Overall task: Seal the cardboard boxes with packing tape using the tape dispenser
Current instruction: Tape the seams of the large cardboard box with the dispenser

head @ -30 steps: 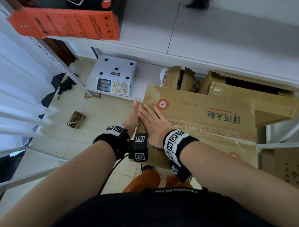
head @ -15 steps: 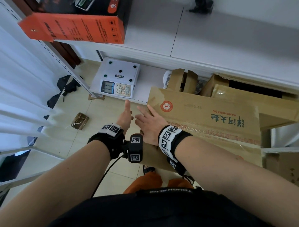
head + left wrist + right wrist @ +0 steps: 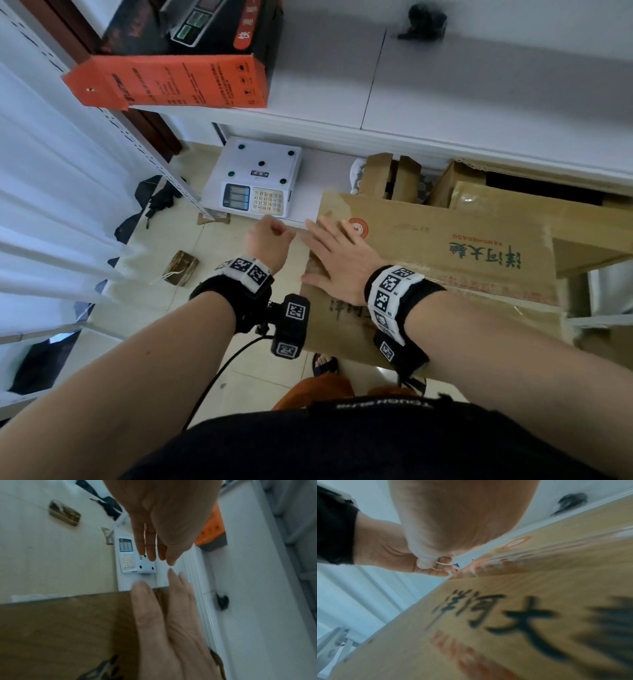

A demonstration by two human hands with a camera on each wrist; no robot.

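A long cardboard box (image 3: 445,246) with black lettering and a red round logo lies in front of me, clear tape running along its top seam. My right hand (image 3: 335,253) lies flat on the box's left end with fingers straight and spread; the left wrist view shows it (image 3: 171,615) pressed on the cardboard (image 3: 68,628). Just left of the box corner, my left hand (image 3: 270,240) hovers over the floor with fingers loosely curled, holding nothing. The right wrist view shows it (image 3: 393,550) beside the blurred box top (image 3: 505,615). I see no tape dispenser.
A white electronic scale (image 3: 253,181) sits on a low shelf past my hands. An orange carton (image 3: 171,82) and a small black object (image 3: 424,20) rest on the white shelf (image 3: 445,85) above. More open cardboard boxes (image 3: 390,178) stand behind. A brown packet (image 3: 181,267) lies on the floor tiles.
My left hand has left the box's end, moved away to the left and forward, and curled its fingers. My right hand stays flat on the box's left end.
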